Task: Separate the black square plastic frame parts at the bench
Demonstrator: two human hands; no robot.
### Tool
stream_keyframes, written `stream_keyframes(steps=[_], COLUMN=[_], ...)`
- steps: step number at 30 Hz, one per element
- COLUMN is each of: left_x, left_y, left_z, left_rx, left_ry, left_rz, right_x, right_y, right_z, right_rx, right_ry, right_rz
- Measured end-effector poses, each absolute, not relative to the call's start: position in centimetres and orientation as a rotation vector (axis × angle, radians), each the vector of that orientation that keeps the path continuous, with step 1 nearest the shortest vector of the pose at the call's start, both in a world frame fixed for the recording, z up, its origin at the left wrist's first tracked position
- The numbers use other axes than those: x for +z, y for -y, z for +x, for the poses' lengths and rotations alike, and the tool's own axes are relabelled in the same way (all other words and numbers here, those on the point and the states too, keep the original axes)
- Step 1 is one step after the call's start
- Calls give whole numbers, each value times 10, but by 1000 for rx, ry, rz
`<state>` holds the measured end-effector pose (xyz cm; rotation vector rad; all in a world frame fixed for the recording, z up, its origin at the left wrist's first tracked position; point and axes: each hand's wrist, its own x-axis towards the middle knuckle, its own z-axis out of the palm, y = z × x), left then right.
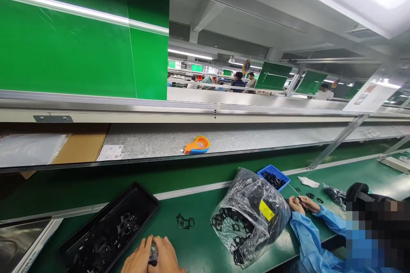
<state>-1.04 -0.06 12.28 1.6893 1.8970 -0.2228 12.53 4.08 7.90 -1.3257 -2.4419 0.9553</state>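
Note:
At the bottom of the head view, my left hand (138, 258) and my right hand (165, 257) close together around a small dark object (153, 254), which they mostly hide. I cannot tell what it is. Just left of my hands lies a long black tray (109, 226) holding black moulded parts. A small cluster of similar black parts (185, 222) rests on the green workbench mat (205, 239), to the right of the tray and beyond my right hand.
To the right, a clear plastic bag (250, 217) bulges with black parts. A co-worker's hands (304, 204), in blue sleeves, work beside a blue bin (273, 177). An orange-and-blue tape dispenser (197, 146) sits on the metal shelf beyond the bench.

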Motion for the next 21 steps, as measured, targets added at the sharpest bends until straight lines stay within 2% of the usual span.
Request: stream_keyframes(steps=[12, 17, 21], left_x=[101, 98, 103], left_y=[28, 44, 50], left_z=[-23, -45, -45], left_rx=[-179, -193, -25], left_ry=[-1971, -1953, -2078], left_rz=[1758, 1846, 1993], right_x=[90, 94, 98], right_y=[-40, -39, -46], right_z=[100, 97, 99], right_rx=[775, 787, 818], right_ry=[2513, 2618, 2717], right_rz=[-1523, -1488, -1394])
